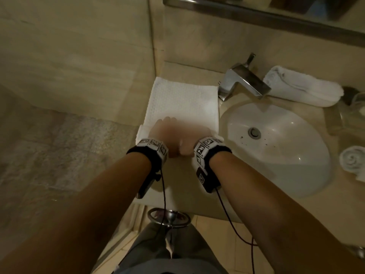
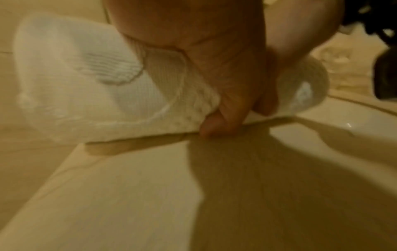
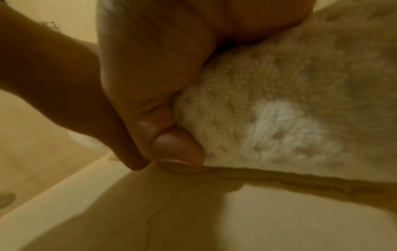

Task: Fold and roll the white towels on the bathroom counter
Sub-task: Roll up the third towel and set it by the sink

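A white towel [image 1: 181, 101] lies flat on the beige counter [image 1: 177, 175] left of the sink, its near end rolled up under both hands. My left hand [image 1: 164, 131] and right hand [image 1: 189, 143] sit side by side on that roll, fingers curled over it. In the left wrist view the roll [image 2: 96, 95] bulges under the left hand [image 2: 214, 71], thumb down at the counter. The right wrist view shows my right hand's thumb [image 3: 171, 144] pressed against the roll [image 3: 279, 110]. The fingertips are hidden behind the towel.
The white sink basin [image 1: 276, 147] lies right of the towel, with a chrome faucet [image 1: 243, 82] behind it. A rolled white towel [image 1: 304, 89] lies behind the faucet, and a small rolled one [image 1: 353, 159] right of the basin. A tiled wall stands at the left.
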